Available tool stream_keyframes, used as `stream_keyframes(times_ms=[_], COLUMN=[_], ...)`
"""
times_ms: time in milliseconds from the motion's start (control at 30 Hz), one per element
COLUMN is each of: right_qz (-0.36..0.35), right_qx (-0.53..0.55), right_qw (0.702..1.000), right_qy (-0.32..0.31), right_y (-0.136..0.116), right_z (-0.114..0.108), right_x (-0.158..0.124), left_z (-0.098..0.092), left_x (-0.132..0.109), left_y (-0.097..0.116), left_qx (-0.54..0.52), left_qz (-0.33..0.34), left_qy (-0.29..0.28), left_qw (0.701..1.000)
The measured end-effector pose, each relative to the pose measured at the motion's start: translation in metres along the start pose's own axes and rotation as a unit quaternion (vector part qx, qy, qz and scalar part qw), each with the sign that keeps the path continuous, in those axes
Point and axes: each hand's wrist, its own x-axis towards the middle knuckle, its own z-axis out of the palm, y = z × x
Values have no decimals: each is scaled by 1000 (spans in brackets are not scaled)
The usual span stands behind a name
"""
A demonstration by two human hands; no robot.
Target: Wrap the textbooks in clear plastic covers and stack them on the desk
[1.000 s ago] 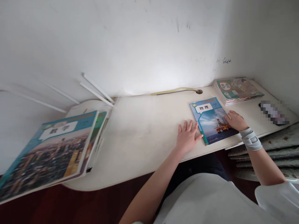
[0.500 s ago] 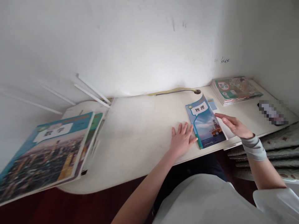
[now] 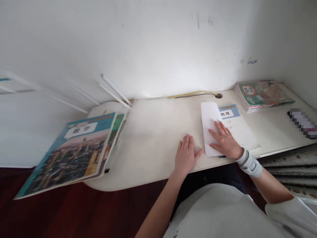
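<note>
A textbook (image 3: 241, 134) lies opened at its title page on the white desk (image 3: 153, 142), near the front edge. Its turned cover shows a blank white inner side on the left. My right hand (image 3: 226, 142), with a grey band at the wrist, rests on that white side with fingers spread. Just left of the book, my left hand (image 3: 185, 155) lies flat on the desk, thumb pointing toward the cover's edge and nothing in its grasp.
A stack of books (image 3: 264, 96) stands at the back right, with a blurred-out phone (image 3: 302, 123) in front of it. Textbooks with a city cover (image 3: 71, 152) stand at the left end by white rods (image 3: 115, 91). A cable (image 3: 193, 94) runs along the wall to a desk hole (image 3: 218, 96).
The book's front cover has been turned over to the left, uncovering the title page. My right hand has moved left from the book's right edge onto the cover's inner side.
</note>
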Motion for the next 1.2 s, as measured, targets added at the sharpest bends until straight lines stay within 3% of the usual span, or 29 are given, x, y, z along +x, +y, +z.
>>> stream_keyframes(times_ms=[233,633,867,1000,1100,1200], right_qz=[10,16,-13,-43,-60,-59], right_qx=[-73,-82,-76,-70,-65,-52], right_qw=[997,996,997,996,994,994], right_qy=[21,33,4,-34,-58,-70], right_y=[-22,-47,-63,-65,-53,-27], right_z=[9,17,26,27,16,-3], right_x=[11,23,23,21,30,57], left_z=[7,19,13,3,-3,-5], left_x=[-1,-6,-7,-8,-8,-8], left_y=[-9,-20,-18,-13,-9,-7], left_qx=[-57,-120,-167,-137,-94,-69], left_qz=[23,24,-19,-20,-15,-10], left_qy=[54,127,121,88,55,35], left_qw=[997,984,978,987,994,997])
